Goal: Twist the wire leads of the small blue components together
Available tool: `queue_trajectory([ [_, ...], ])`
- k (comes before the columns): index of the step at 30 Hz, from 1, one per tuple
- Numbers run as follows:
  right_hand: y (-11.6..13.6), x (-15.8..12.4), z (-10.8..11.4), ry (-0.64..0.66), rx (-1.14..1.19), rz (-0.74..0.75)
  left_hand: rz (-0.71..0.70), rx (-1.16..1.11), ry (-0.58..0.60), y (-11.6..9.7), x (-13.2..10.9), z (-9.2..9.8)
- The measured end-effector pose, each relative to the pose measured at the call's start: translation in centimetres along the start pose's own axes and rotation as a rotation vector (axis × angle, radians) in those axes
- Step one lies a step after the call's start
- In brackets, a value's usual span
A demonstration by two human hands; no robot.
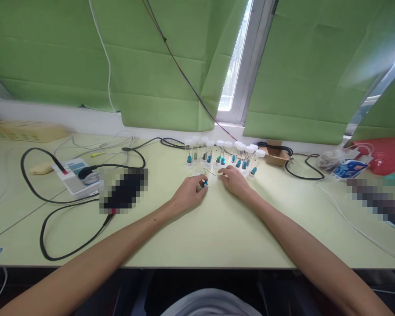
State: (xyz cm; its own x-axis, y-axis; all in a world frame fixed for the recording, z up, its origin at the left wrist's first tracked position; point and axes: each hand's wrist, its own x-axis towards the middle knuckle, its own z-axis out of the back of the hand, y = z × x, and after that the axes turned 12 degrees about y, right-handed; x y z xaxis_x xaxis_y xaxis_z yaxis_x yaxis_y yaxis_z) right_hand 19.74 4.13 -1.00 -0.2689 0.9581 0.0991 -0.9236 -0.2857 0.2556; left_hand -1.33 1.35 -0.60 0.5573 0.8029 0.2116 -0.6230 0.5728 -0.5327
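My left hand (190, 191) rests on the pale green table (217, 232) with its fingers curled round a small clear vial (204, 183) that has a blue part inside; a thin wire sticks out of it. My right hand (234, 181) lies just to the right, fingers pinched together on something small and white (220, 176) that I cannot make out. Right behind both hands stands a row of several clear vials with white caps (222, 154), each holding a blue or green part.
A small open cardboard box (276, 154) sits right of the vials. Black cables (62, 210) loop over the left half of the table beside a white device (74, 175). Bags and a red object (386, 156) lie far right. Green blinds hang behind.
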Motion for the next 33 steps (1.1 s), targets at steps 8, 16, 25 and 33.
queue_trajectory([
  [8,0.7,2.1,-1.5,-0.074,-0.031,0.090,-0.005,0.013,-0.004,0.1,0.2,-0.1],
  [16,0.1,2.9,-1.9,-0.055,-0.050,0.106,-0.020,0.023,-0.010,0.1,0.2,-0.1],
  [25,0.6,2.8,-1.9,-0.038,-0.107,0.101,-0.007,0.010,-0.001,0.3,0.2,-0.1],
  [33,1.2,1.5,-0.7,0.018,-0.232,0.102,-0.014,0.008,-0.003,0.2,0.2,-0.1],
])
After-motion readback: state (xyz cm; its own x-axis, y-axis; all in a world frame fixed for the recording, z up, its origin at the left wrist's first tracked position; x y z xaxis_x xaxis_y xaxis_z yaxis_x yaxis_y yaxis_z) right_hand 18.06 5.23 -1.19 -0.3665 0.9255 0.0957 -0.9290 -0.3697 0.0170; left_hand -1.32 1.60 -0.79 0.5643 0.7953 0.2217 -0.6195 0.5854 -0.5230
